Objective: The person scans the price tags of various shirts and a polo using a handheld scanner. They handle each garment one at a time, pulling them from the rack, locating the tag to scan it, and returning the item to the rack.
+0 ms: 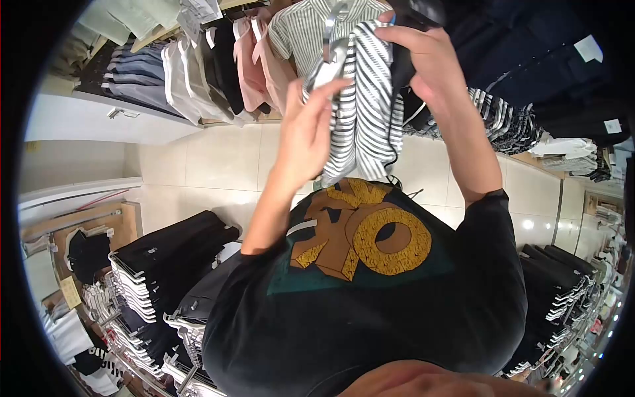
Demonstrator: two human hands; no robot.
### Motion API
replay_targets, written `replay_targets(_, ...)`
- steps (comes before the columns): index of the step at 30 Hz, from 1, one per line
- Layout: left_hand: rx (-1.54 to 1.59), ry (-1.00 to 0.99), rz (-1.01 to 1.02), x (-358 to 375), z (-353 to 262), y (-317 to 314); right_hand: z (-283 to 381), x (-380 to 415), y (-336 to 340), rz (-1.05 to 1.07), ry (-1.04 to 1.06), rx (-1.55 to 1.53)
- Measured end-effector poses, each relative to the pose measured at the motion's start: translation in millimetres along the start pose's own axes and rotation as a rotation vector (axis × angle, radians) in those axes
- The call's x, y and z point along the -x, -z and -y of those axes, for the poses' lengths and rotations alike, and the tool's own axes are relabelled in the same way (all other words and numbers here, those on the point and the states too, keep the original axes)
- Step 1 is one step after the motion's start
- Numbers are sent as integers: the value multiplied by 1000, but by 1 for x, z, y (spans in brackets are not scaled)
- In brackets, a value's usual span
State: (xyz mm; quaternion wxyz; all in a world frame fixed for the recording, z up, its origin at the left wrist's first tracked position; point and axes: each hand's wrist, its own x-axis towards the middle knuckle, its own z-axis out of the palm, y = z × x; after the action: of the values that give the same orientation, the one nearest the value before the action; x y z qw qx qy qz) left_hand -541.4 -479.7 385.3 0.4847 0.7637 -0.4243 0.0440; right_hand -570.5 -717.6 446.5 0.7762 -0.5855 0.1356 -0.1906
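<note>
A white shirt with dark stripes (374, 92) hangs folded lengthwise in front of my chest, held between both hands. My left hand (307, 129) is closed on its left edge, thumb across the striped cloth near a pale patch (329, 69) that may be a tag or collar. My right hand (426, 56) pinches the shirt's top right corner, where a bit of blue shows by the fingers. Just behind the shirt's top is a shiny metal strip (329, 26). Beyond it hangs a finely striped short-sleeved shirt (304, 36).
Pink shirts (254, 63) and grey-blue garments (139, 76) hang at the upper left. Dark clothes (522, 59) fill the upper right, above patterned garments (503, 122). Racks of black trousers (165, 248) stand lower left, with more black garments (555, 271) on the right. Pale floor tiles (218, 159) lie between.
</note>
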Motion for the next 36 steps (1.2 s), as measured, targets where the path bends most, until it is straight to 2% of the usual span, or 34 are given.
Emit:
replay_targets(3,-25,47,3,14,-10,-14,-11,3,-11,-7,26,-59)
replay_targets(5,-223,157,-2,13,-27,-17,-9,11,-18,-122,-3,-85)
replay_targets(9,-367,101,-25,18,-8,-44,-21,9,-18,-90,47,-195)
replay_targets(11,-335,72,-48,14,1,-50,-21,10,-18,-55,16,-271)
replay_targets(13,-216,117,5,8,6,-45,-27,0,-10,-80,162,-79)
replay_targets(14,-173,47,-79,3,6,-42,-30,-10,7,22,32,57)
replay_targets(15,-177,50,-78,-3,23,-41,-22,-15,12,44,25,230)
replay_targets(17,-20,116,27,-12,63,-36,-16,1,15,-112,450,902)
replay_targets(18,354,468,61,-19,50,-29,-15,18,17,-216,518,866)
replay_targets(19,347,469,52,-22,49,-26,-20,33,20,-238,543,875)
replay_targets(21,507,580,11,-29,50,-20,-42,79,20,-246,452,515)
replay_targets(22,486,591,-11,-33,43,-16,-62,105,20,-218,352,398)
replay_targets(23,484,596,-25,-36,40,-14,-71,124,13,-173,469,435)
replay_targets(25,410,549,-73,-38,41,-12,-98,147,11,-72,388,450)
replay_targets(27,465,562,-82,-36,47,-15,-126,149,7,-62,229,411)
replay_targets(29,524,574,-97,-41,39,-19,-131,140,3,-34,206,424)
replay_targets(31,576,583,-128,-42,35,-23,-127,132,-5,-141,315,311)
replay_targets(33,566,560,-119,-39,50,-23,-117,125,11,-162,227,332)
replay_targets(35,672,595,-133,-38,49,-14,-79,115,31,-102,70,237)
replay_targets(36,664,603,-113,-38,45,-6,-67,106,45,-123,160,280)
